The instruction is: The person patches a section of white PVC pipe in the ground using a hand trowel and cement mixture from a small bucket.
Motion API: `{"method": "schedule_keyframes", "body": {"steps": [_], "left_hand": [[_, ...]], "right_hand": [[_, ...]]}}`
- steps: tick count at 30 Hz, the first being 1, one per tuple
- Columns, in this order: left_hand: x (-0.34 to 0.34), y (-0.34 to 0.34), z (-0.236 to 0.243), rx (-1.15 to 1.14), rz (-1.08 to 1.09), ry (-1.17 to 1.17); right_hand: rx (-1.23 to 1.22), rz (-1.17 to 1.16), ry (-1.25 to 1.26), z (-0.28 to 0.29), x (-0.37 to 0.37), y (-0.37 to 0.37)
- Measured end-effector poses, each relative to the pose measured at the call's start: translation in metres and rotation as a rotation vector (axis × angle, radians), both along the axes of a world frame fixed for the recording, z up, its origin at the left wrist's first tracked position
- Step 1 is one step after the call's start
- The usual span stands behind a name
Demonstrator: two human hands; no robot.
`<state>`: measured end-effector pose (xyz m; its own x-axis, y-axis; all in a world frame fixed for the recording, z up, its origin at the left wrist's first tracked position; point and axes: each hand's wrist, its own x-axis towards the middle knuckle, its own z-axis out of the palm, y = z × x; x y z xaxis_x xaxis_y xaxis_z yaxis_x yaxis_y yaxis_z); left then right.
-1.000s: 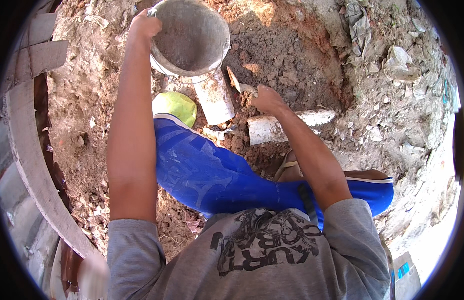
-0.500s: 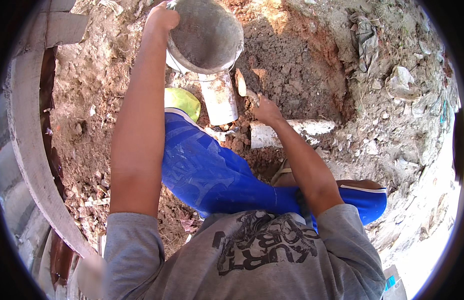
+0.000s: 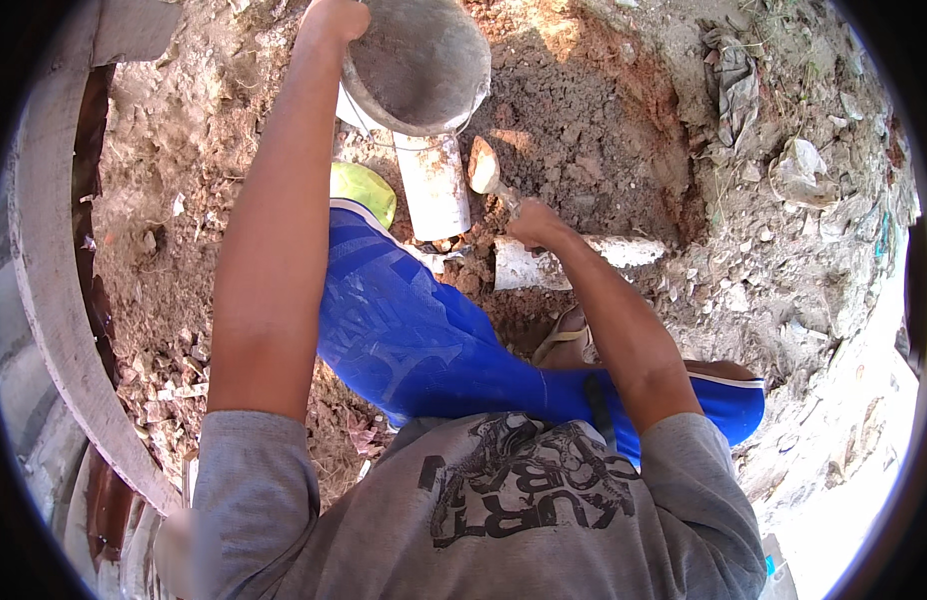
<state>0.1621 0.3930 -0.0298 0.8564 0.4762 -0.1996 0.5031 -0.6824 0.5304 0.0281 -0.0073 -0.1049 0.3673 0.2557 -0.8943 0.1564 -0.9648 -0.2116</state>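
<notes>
My left hand point(image 3: 338, 18) is closed on the rim of a bucket point(image 3: 416, 70) at the top of the view. Tilted, the bucket shows me its grey, dirt-coated inside; its thin wire handle hangs at the near side. In my right hand point(image 3: 536, 222) is the handle of a small trowel point(image 3: 484, 167), its dirt-smeared blade pointing away from me, just right of a white pipe point(image 3: 436, 200). That pipe runs from beneath the bucket toward me. Below my right hand lies a second, dirt-smeared white pipe point(image 3: 624, 252), set crosswise.
A dug pit of dark loose soil point(image 3: 594, 130) lies beyond my right hand. Next to my knee is a yellow-green rounded object point(image 3: 364, 190). A curved grey ledge point(image 3: 54, 350) runs along the left. Crumpled plastic point(image 3: 802, 172) and dark cloth-like scrap point(image 3: 734, 85) litter the right.
The trowel's blade has turned, showing more of its face. The bucket sits slightly higher in view, still held by my left hand. Both grips stay the same.
</notes>
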Motion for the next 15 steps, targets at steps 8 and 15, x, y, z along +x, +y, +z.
{"method": "schedule_keyframes", "body": {"steps": [8,15], "left_hand": [[-0.028,0.053,-0.005,-0.22,0.11,0.012],[-0.018,-0.004,0.028,-0.121,0.045,0.022]], "right_hand": [[0.654,-1.004,-0.751,0.141,0.075,0.03],[0.082,-0.066,-0.278,0.027,-0.014,-0.004]]}}
